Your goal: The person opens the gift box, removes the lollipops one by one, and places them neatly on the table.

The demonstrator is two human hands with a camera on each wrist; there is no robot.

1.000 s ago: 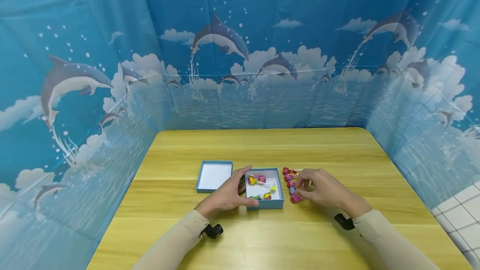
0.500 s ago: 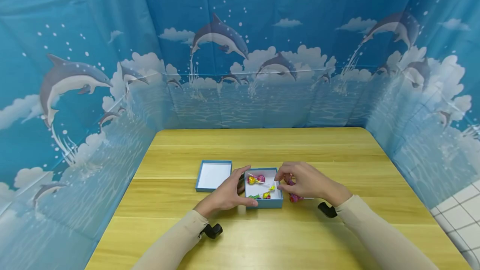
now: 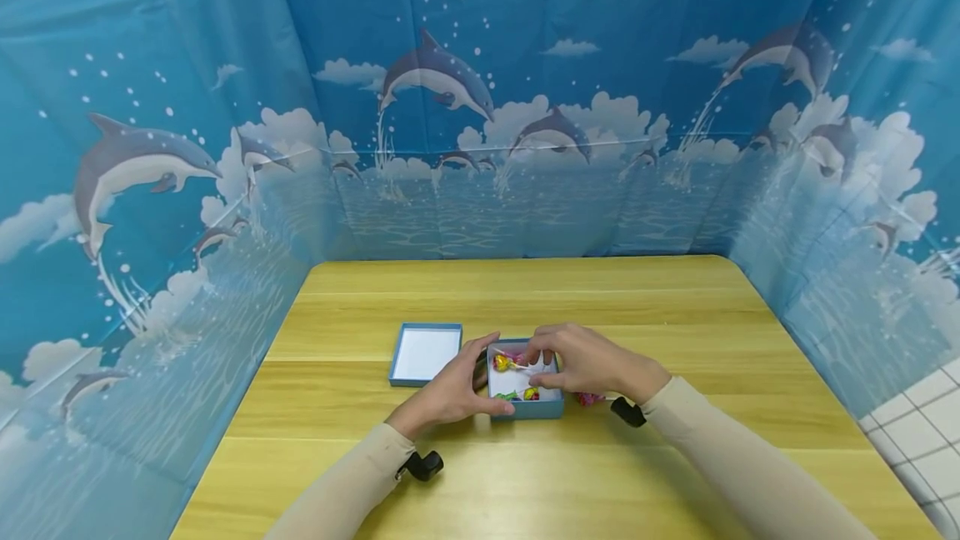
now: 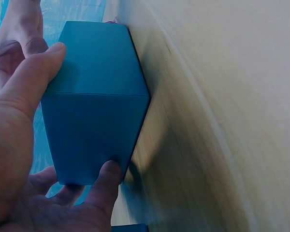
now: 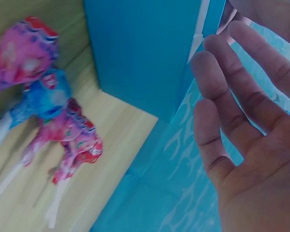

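An uncovered blue box (image 3: 534, 410) with a white inside stands on the table. My left hand (image 3: 453, 387) grips it from the left, thumb on the near wall and fingers at the side, as the left wrist view also shows. Inside lie wrapped lollipops: a yellow-and-red one (image 3: 502, 362), a green one (image 3: 507, 396) and another yellow-and-red one (image 3: 531, 394). My right hand (image 3: 588, 359) reaches over the box's right side, fingers bent loosely with a gap between thumb and forefinger. It covers part of the contents. Right of the box lie several lollipops, including a blue one (image 5: 48, 94).
The box's lid (image 3: 426, 354) lies inside up to the left of the box. Dolphin-printed blue sheeting (image 3: 465, 207) hangs behind and at both sides of the wooden table (image 3: 510, 294). A black wrist camera (image 3: 425, 466) sits on the left sleeve.
My right hand has moved left from the row of lollipops to above the inside of the box. The left hand keeps its grip on the box, and the lid stays put.
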